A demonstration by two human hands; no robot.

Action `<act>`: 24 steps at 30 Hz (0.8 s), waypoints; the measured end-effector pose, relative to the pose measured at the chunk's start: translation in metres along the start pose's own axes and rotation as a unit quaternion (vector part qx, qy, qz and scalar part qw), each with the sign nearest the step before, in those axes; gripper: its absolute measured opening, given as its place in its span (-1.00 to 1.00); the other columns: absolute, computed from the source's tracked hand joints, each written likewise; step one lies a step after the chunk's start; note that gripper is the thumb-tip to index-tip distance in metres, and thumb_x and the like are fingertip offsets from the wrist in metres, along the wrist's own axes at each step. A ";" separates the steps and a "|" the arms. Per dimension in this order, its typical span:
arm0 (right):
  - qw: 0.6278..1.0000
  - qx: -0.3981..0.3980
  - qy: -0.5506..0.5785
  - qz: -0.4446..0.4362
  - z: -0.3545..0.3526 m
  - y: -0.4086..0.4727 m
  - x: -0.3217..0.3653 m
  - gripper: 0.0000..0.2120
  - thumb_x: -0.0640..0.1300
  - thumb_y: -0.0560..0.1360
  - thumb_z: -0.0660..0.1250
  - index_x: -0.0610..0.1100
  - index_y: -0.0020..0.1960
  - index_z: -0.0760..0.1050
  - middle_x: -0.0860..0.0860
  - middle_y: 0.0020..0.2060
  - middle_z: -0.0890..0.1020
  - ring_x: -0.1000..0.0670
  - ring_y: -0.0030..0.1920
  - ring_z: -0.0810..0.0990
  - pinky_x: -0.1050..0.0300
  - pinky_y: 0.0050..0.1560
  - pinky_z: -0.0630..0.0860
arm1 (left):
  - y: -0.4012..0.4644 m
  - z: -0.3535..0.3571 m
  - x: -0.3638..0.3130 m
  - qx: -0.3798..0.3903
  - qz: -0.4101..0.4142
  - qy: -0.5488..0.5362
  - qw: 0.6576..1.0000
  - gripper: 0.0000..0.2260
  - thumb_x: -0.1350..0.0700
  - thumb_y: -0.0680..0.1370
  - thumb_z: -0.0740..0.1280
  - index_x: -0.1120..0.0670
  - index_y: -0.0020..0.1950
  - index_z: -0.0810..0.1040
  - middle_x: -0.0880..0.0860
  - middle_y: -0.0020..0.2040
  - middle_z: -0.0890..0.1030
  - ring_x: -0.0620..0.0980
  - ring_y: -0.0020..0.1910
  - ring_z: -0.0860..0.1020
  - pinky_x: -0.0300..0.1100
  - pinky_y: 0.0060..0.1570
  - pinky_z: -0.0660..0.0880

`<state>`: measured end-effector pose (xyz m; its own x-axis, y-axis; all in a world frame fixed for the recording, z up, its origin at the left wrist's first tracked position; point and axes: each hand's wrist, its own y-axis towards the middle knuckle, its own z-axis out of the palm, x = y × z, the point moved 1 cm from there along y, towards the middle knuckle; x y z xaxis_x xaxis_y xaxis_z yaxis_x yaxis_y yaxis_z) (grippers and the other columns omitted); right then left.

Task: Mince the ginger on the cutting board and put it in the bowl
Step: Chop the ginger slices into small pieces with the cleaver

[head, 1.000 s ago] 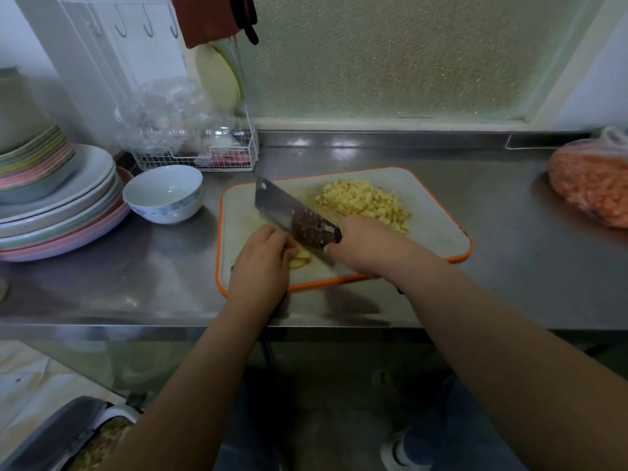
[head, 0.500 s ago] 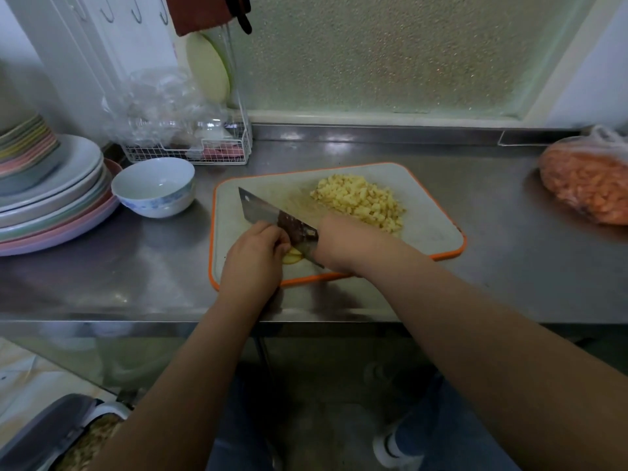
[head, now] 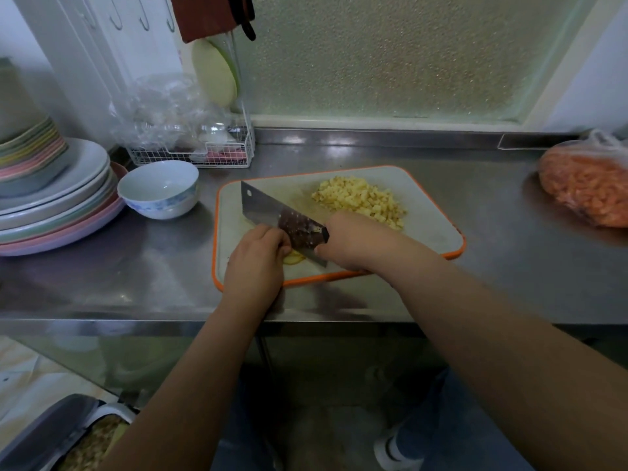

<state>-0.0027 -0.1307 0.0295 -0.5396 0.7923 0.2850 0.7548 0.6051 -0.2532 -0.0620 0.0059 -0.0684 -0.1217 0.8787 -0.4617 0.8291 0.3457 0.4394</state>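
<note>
The last ginger slices lie at the near edge of the cutting board, pinned under the curled fingers of my left hand. My right hand is wrapped round the cleaver handle, the blade against the left knuckles. I judge the cut goes best with fingertips tucked back and short, even strokes. The minced pile sits farther back; the bowl waits left of the board, apart.
</note>
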 end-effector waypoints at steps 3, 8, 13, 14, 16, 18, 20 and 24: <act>1.000 0.010 -0.026 0.000 0.000 0.001 0.006 -0.85 -0.09 0.56 0.24 -0.17 -0.05 0.48 -0.03 -0.33 0.43 -0.02 -0.34 0.42 0.20 -0.46 0.24 | 0.001 0.000 0.000 0.001 -0.006 -0.006 1.000 -0.92 0.19 0.51 0.33 0.04 -0.16 0.49 -0.07 -0.16 0.40 -0.12 -0.14 0.32 -0.18 -0.17 0.23; 0.998 0.028 -0.054 0.004 0.000 0.006 0.010 -0.87 -0.18 0.57 0.19 -0.20 -0.05 0.49 -0.06 -0.37 0.43 0.00 -0.43 0.39 0.20 -0.50 0.27 | 0.002 -0.002 0.000 0.008 -0.009 0.004 1.000 -0.93 0.19 0.52 0.32 0.06 -0.15 0.52 -0.07 -0.16 0.40 -0.11 -0.16 0.33 -0.19 -0.18 0.21; 0.996 0.041 -0.073 0.007 0.007 0.007 0.012 -0.88 -0.18 0.59 0.18 -0.21 -0.09 0.40 -0.05 -0.39 0.38 0.00 -0.46 0.34 0.19 -0.52 0.27 | 0.002 -0.005 0.000 0.015 -0.006 0.013 1.000 -0.94 0.19 0.53 0.32 0.06 -0.14 0.53 -0.05 -0.16 0.40 -0.10 -0.18 0.33 -0.19 -0.19 0.21; 0.996 0.042 -0.073 0.007 0.008 0.007 0.012 -0.88 -0.17 0.59 0.19 -0.20 -0.09 0.39 -0.05 -0.39 0.37 0.01 -0.47 0.34 0.19 -0.52 0.26 | 0.002 -0.005 0.000 0.014 -0.004 0.013 1.000 -0.93 0.19 0.53 0.32 0.06 -0.14 0.53 -0.06 -0.16 0.41 -0.10 -0.18 0.34 -0.19 -0.20 0.21; 0.998 0.045 -0.052 0.009 0.008 0.007 0.010 -0.87 -0.17 0.59 0.19 -0.19 -0.11 0.39 -0.04 -0.38 0.37 0.01 -0.46 0.34 0.21 -0.54 0.27 | 0.002 -0.005 0.000 0.013 -0.003 0.015 1.000 -0.93 0.19 0.53 0.32 0.05 -0.14 0.53 -0.05 -0.16 0.42 -0.08 -0.18 0.36 -0.19 -0.20 0.23; 0.999 0.050 -0.010 0.007 0.006 0.008 0.006 -0.80 -0.16 0.59 0.21 -0.16 -0.21 0.39 -0.04 -0.40 0.40 0.02 -0.48 0.36 0.26 -0.58 0.29 | 0.001 -0.005 -0.001 0.014 -0.001 0.025 1.000 -0.94 0.18 0.52 0.32 0.05 -0.15 0.52 -0.01 -0.15 0.47 -0.02 -0.17 0.43 -0.17 -0.20 0.27; 0.997 0.050 0.056 0.020 0.005 0.011 0.000 -0.82 -0.15 0.56 0.25 -0.17 -0.20 0.44 -0.06 -0.42 0.46 0.00 -0.51 0.40 0.27 -0.60 0.31 | 0.000 -0.005 -0.001 0.013 -0.009 0.029 0.999 -0.94 0.18 0.51 0.33 0.06 -0.16 0.51 0.05 -0.13 0.52 0.06 -0.14 0.49 -0.16 -0.20 0.28; 0.995 0.007 0.092 0.035 0.000 0.010 -0.008 -0.83 -0.12 0.55 0.26 -0.21 -0.15 0.46 -0.09 -0.45 0.50 -0.04 -0.55 0.44 0.28 -0.59 0.33 | -0.003 -0.006 -0.002 0.008 -0.011 0.019 1.000 -0.94 0.18 0.51 0.33 0.08 -0.16 0.51 0.04 -0.10 0.50 0.07 -0.12 0.49 -0.17 -0.23 0.22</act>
<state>0.0092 -0.1313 0.0245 -0.4068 0.8055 0.4309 0.7819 0.5509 -0.2917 -0.0678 0.0053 -0.0641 -0.1607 0.8826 -0.4418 0.8342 0.3606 0.4171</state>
